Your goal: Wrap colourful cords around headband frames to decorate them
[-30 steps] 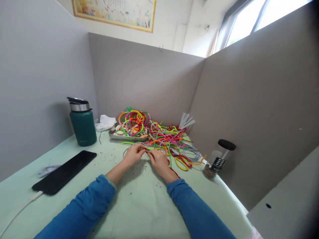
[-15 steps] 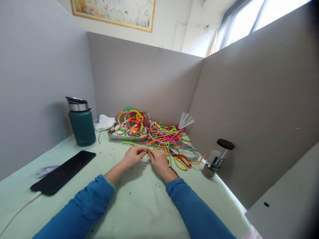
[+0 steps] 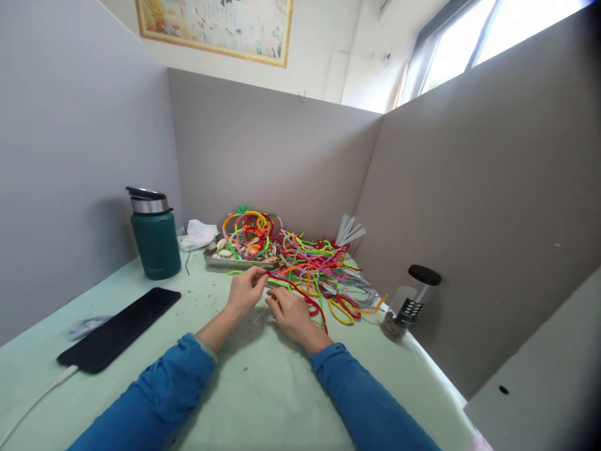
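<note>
Between its thumb and fingers, my left hand (image 3: 247, 290) pinches the end of a red pipe cleaner (image 3: 300, 290), which arches away to the right above my other hand. My right hand (image 3: 288, 312) is just right of it and a little nearer, its fingers bent; whether they hold anything is too small to tell. Behind both hands lies a heap of coloured pipe cleaners (image 3: 312, 254). A metal tray (image 3: 235, 262) left of the heap holds shells and bent pipe cleaner loops.
A green bottle (image 3: 156, 244) stands at the back left, near white tissue (image 3: 200, 233). A black phone (image 3: 122, 327) with a white cable (image 3: 42, 398) lies at the left. A clear jar (image 3: 410, 304) with a black lid stands by the right edge. Grey partitions (image 3: 272, 150) enclose the table.
My hands have moved apart, the left one slightly up and left, the right one slightly down. The red pipe cleaner now shows as a long arc from my left hand.
</note>
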`<action>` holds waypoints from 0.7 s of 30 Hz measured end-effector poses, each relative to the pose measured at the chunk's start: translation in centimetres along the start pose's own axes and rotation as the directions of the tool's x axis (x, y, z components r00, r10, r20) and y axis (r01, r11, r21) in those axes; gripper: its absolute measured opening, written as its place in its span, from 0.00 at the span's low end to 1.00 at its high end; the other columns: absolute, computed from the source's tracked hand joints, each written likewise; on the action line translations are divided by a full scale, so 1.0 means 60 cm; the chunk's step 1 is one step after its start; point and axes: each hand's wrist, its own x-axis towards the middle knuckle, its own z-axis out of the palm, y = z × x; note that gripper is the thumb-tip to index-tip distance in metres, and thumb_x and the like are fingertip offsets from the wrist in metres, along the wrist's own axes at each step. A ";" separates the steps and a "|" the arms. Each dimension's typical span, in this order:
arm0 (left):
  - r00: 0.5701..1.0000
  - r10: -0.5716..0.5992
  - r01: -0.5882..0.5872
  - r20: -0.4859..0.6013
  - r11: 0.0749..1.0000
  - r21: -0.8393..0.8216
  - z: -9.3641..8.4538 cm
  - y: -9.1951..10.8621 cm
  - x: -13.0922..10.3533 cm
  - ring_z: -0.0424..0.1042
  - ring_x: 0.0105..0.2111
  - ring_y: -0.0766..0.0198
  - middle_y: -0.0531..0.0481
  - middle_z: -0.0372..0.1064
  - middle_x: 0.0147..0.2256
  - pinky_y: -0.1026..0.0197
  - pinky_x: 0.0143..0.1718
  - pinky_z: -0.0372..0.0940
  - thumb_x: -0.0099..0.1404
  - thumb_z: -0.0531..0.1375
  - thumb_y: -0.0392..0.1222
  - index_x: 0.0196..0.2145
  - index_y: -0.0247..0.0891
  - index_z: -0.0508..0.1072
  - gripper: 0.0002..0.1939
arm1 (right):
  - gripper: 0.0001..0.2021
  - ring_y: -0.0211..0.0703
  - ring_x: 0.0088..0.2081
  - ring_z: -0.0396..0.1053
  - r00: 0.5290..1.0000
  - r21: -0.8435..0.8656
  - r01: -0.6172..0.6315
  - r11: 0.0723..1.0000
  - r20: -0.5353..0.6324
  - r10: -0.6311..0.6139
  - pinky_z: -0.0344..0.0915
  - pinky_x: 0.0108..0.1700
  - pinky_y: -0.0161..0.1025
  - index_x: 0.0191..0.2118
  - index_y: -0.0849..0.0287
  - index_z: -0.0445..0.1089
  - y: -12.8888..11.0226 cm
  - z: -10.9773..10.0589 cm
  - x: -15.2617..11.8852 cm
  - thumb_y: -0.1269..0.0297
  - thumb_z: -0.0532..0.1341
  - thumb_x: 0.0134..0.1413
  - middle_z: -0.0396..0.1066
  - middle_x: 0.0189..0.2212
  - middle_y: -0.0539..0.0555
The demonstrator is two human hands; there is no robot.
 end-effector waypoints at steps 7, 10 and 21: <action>0.993 0.062 -0.065 0.099 0.997 0.028 -0.003 0.016 -0.008 0.63 0.22 0.71 0.53 0.70 0.24 0.69 0.26 0.56 0.59 0.53 0.44 0.32 0.35 0.71 0.11 | 0.18 0.33 0.20 0.62 0.918 0.621 -0.323 0.714 0.021 0.397 0.57 0.21 0.31 0.34 0.61 0.65 0.035 0.018 0.011 0.53 0.46 0.59 0.68 0.24 0.50; 0.985 0.103 -0.109 0.138 0.993 0.041 -0.005 0.022 -0.011 0.64 0.23 0.70 0.52 0.71 0.25 0.68 0.27 0.57 0.59 0.53 0.43 0.31 0.36 0.72 0.10 | 0.20 0.32 0.17 0.59 0.862 0.759 -0.359 0.543 0.048 0.504 0.54 0.18 0.30 0.28 0.62 0.64 0.039 0.025 0.016 0.49 0.48 0.56 0.65 0.19 0.49; 0.892 0.300 -0.357 0.338 0.926 0.120 -0.003 0.019 -0.020 0.68 0.29 0.67 0.49 0.73 0.31 0.66 0.32 0.58 0.60 0.53 0.39 0.35 0.40 0.75 0.11 | 0.18 0.32 0.15 0.57 0.809 0.706 -0.373 0.601 -0.069 0.583 0.55 0.19 0.31 0.24 0.62 0.66 0.051 0.024 0.018 0.50 0.54 0.51 0.61 0.14 0.47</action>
